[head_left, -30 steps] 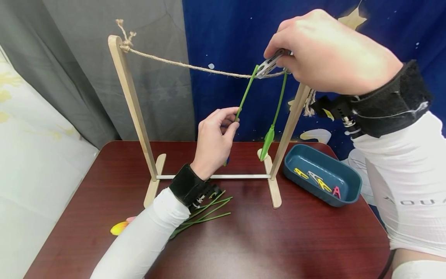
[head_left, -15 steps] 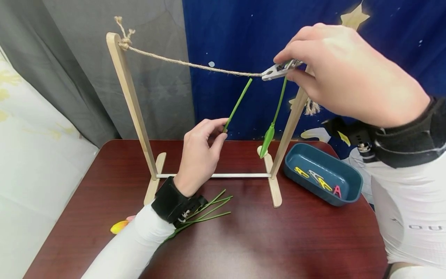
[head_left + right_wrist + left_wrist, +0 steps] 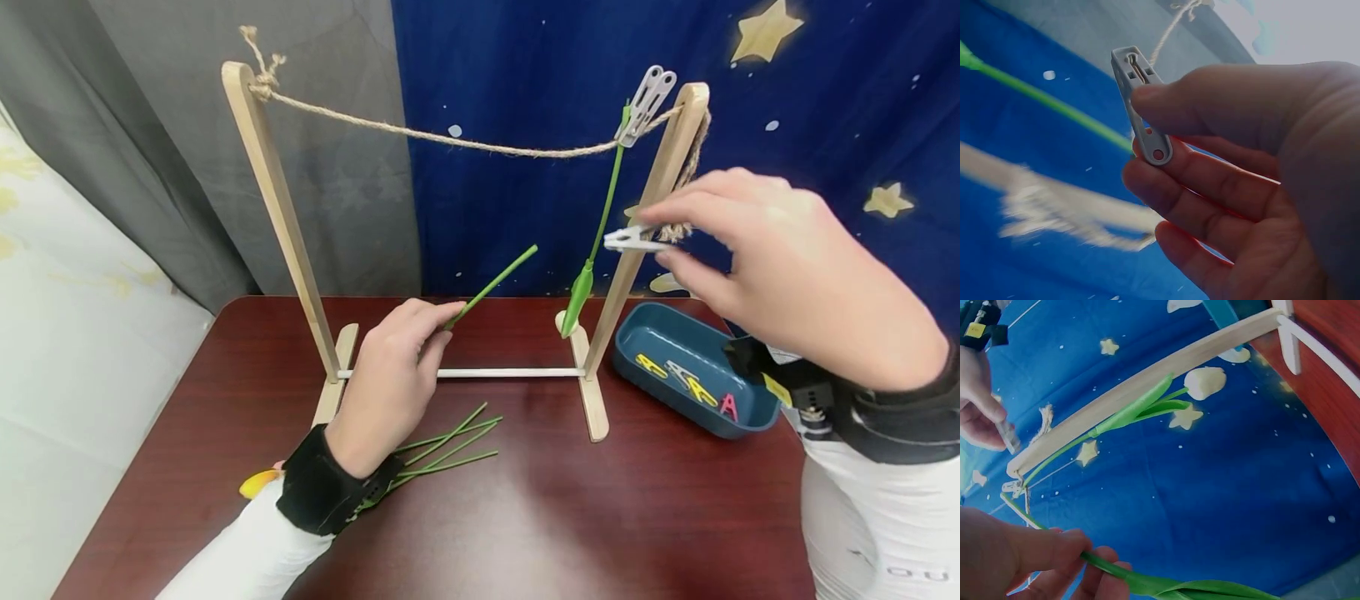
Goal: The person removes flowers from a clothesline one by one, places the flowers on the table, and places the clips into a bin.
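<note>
My left hand (image 3: 393,375) pinches the green stem (image 3: 498,279) of an artificial flower; its leaves (image 3: 1197,587) show in the left wrist view, its bloom is out of sight. Between thumb and fingers my right hand (image 3: 795,267) holds a grey clothespin (image 3: 1141,106), below the rope and apart from it. A white tulip (image 3: 1204,383) hangs bloom down from the twine rope (image 3: 450,143), its stem clipped by a white clothespin (image 3: 647,104) near the right post. The rope spans a wooden stand (image 3: 277,217).
A blue tray (image 3: 637,333) with several yellow, grey and pink clothespins stands at the table's right. More green stems (image 3: 457,446) lie on the dark red table (image 3: 600,517), partly under my left forearm. A yellow bloom (image 3: 257,483) pokes out at the left.
Both hands have moved down from the rope. The left hand has carried its stem down and left; the right has taken the grey clothespin off the rope, down and right.
</note>
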A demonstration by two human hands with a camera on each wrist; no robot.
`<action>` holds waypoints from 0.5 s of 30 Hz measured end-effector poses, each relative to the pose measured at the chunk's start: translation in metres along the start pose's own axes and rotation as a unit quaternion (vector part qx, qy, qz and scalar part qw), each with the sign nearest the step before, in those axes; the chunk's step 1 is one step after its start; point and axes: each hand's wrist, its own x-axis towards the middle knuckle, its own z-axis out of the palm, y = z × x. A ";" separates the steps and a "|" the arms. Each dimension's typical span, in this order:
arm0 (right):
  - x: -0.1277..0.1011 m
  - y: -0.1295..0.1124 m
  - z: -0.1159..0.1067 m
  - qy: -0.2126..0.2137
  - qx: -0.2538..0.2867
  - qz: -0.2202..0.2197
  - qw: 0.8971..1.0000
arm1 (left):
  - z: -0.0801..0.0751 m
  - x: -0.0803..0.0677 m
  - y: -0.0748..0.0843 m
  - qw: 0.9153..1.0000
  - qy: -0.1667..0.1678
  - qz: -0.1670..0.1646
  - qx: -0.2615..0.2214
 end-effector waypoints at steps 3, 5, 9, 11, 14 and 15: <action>-0.021 0.005 0.009 0.002 0.015 0.035 0.999 | -0.002 -0.010 -0.001 0.999 -0.009 0.012 0.037; -0.035 0.011 0.016 -0.002 0.023 0.062 0.998 | -0.002 -0.016 -0.002 0.998 -0.017 0.022 0.058; -0.062 0.027 0.033 -0.025 0.028 0.119 0.992 | -0.003 -0.031 -0.005 0.995 -0.042 0.025 0.092; -0.076 0.038 0.044 -0.032 0.033 0.137 0.990 | -0.003 -0.039 -0.007 0.992 -0.061 0.018 0.110; -0.096 0.057 0.062 -0.052 0.041 0.176 0.982 | -0.002 -0.051 -0.011 0.986 -0.090 0.011 0.137; -0.103 0.064 0.068 -0.065 0.044 0.190 0.979 | -0.002 -0.054 -0.013 0.984 -0.099 0.009 0.145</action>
